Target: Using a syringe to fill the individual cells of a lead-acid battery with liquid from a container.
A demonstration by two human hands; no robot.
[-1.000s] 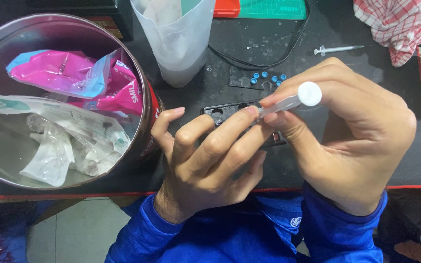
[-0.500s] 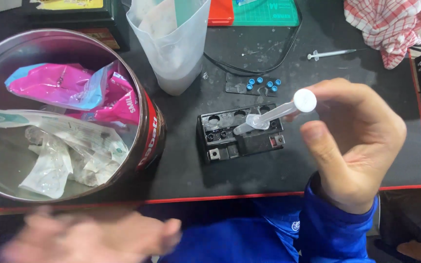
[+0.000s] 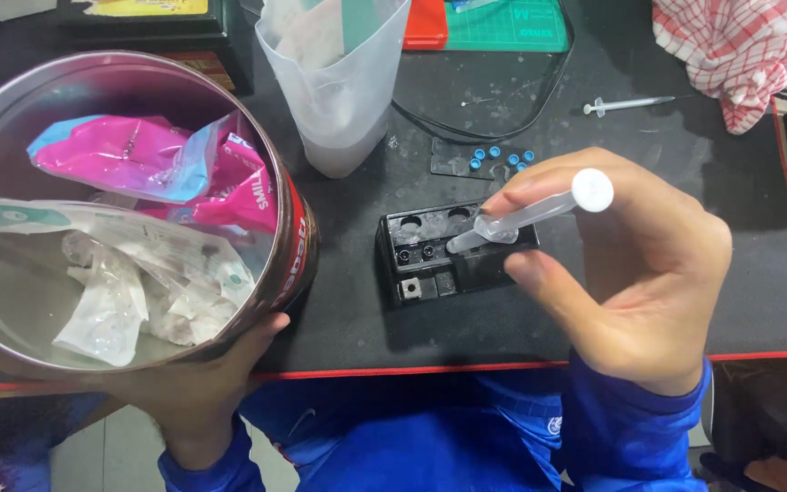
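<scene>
Since the earlier frame, the left hand (image 3: 198, 383) has dropped from the battery to cup the round metal tin (image 3: 298, 237) of crumpled wrappers, fingers curled under its rim. Beyond, the right hand (image 3: 630, 273) pinches a clear plastic syringe (image 3: 526, 217) between thumb and fingertips, tip touching the small black battery (image 3: 453, 255)'s top.

Both arms wear long sleeves of bright royal-blue, slightly shiny synthetic fabric, creased and bunched near the wrists; the right sleeve (image 3: 635, 428) ends in a snug cuff with a small white emblem beside it; the left sleeve (image 3: 216, 465) shows a faint pale mark; the left hand (image 3: 198, 387) and right hand (image 3: 630, 273) are bare, without gloves, rings or watch.
</scene>
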